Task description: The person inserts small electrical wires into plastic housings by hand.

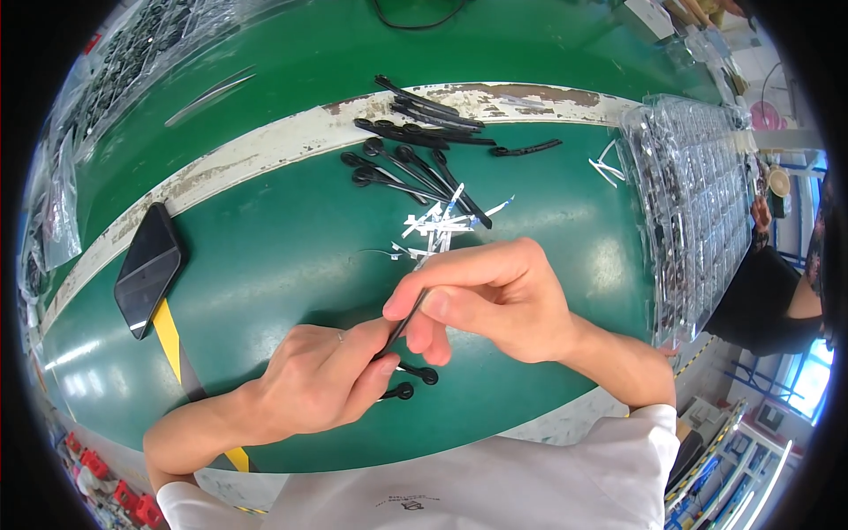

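Both hands meet over the near middle of the green table. My left hand (pixel 322 375) pinches a thin black strip (pixel 404 324) by its lower end, where the fingers partly cover it. The thumb and forefinger of my right hand (pixel 499 300) close on its upper end. Beneath the hands, the round ends of two more black pieces (pixel 424 374) show. Beyond my fingers lies a heap of narrow white and blue paper strips (pixel 435 225). A fan of black strips with looped ends (pixel 402 177) touches that heap, and more black strips (pixel 424 119) are stacked behind it.
A black phone (pixel 152 269) lies at the left, beside yellow tape. Tweezers (pixel 209 94) rest on the far surface, past a worn white edge (pixel 265 146). Stacked clear plastic trays (pixel 698 212) line the right side, with another person's hand (pixel 760 212) beyond. More bagged trays (pixel 132 71) stand far left.
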The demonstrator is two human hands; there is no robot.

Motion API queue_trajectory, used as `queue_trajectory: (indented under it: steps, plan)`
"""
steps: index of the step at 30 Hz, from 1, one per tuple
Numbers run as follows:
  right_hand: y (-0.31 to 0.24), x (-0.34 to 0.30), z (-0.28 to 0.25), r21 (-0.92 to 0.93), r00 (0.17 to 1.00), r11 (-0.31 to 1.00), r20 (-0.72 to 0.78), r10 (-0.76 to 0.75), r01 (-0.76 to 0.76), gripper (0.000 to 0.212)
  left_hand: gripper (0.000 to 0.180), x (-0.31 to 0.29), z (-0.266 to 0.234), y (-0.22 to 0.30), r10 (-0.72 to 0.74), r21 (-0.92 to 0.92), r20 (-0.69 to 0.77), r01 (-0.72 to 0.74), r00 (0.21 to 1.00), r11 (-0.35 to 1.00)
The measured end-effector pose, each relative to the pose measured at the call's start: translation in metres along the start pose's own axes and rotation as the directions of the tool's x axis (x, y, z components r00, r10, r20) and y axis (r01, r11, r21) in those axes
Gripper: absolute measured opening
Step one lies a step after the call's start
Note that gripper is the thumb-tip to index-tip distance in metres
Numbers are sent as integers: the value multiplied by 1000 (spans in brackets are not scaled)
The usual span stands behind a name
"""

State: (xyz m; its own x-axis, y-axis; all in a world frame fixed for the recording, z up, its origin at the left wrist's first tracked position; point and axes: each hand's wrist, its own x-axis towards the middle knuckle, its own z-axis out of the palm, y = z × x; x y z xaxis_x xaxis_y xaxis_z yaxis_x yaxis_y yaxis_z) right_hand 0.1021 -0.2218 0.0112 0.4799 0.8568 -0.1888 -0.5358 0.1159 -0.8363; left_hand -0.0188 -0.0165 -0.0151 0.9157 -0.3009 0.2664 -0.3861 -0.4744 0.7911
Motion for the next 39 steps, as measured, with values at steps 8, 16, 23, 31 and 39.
queue_trajectory:
  steps: [8,16,23,31,39]
  plan:
    - [2,2,3,-39,999,999,-29,-30,29,20,23,0,-3,1,-4,12,33,4,999,1000]
    - [0,1,2,-59,999,998,-32,-29,27,20,23,2,-3,1,13,24,31,-14,999,1000]
    - [3,1,2,-61,997,997,-53,-50,47,19,22,3,-1,-1,39,53,34,-40,999,998]
    - [5,0,2,-62,996,996,-68,-61,57,19,22,4,-2,1,46,71,50,-49,998,996]
    - [2,-2,6,-9,994,1000,-104,14,-15,18,20,4,-3,1,-19,2,75,19,997,1000]
